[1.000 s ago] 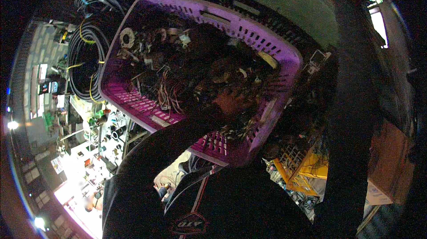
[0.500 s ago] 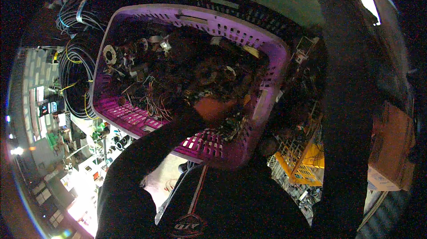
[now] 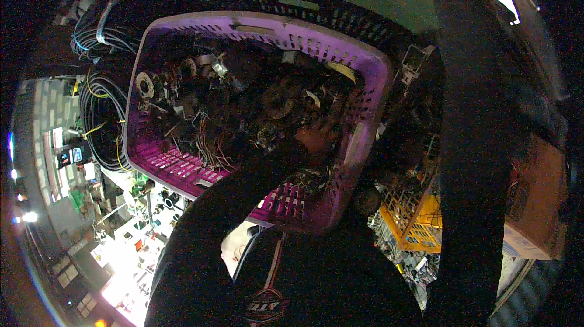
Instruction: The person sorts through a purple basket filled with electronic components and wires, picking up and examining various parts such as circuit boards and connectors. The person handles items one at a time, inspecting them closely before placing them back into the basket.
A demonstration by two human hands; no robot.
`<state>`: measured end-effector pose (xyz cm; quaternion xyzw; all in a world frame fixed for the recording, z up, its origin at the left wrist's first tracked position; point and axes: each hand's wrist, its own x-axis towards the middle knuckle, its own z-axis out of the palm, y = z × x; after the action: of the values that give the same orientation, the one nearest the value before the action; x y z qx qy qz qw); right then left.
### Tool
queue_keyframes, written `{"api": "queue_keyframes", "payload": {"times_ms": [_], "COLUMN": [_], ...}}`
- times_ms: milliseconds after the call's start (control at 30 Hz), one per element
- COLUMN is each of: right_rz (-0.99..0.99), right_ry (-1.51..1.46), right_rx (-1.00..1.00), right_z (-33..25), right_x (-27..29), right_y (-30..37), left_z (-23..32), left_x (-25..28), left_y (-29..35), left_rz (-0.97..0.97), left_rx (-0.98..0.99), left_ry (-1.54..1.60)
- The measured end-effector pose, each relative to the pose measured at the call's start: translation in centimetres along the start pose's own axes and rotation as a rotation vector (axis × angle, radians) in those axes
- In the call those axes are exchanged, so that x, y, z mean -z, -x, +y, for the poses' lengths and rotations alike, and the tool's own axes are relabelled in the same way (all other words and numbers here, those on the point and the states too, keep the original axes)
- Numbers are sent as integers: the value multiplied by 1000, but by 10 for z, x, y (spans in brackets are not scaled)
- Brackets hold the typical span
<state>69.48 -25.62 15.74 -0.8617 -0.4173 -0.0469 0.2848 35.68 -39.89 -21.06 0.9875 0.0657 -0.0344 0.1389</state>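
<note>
A large purple plastic basket with slotted walls stands in front of me, filled with dark, dirty scrap parts. My left arm crosses its near rim, and my left hand is down among the parts at the right side. Its fingers are lost in shadow, so any grip cannot be made out. Near it lie dark ring-shaped parts. A tangle of thin wires rests further left, and a pale ring sits by the left wall. My right arm reaches up along the right side; its hand is beyond the top edge.
Coiled black cables hang or lie left of the basket. A dark crate is behind it. On the right are a yellow crate and a cardboard box. A brightly lit, cluttered area is at lower left.
My left hand has shifted right within the basket, toward its right wall. The bit of my right hand at the top edge has gone out of view.
</note>
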Motion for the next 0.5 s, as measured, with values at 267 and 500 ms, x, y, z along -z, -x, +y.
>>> {"api": "queue_keyframes", "payload": {"times_ms": [267,500], "right_rz": [29,69], "right_ry": [31,20], "right_rx": [-46,9], "right_z": [1,11], "right_x": [-11,-19], "right_y": [-15,-19], "left_z": [-21,-16], "left_x": [1,3], "left_y": [39,45], "left_rz": [-164,-300], "left_rx": [-184,-81], "left_ry": [48,-17]}}
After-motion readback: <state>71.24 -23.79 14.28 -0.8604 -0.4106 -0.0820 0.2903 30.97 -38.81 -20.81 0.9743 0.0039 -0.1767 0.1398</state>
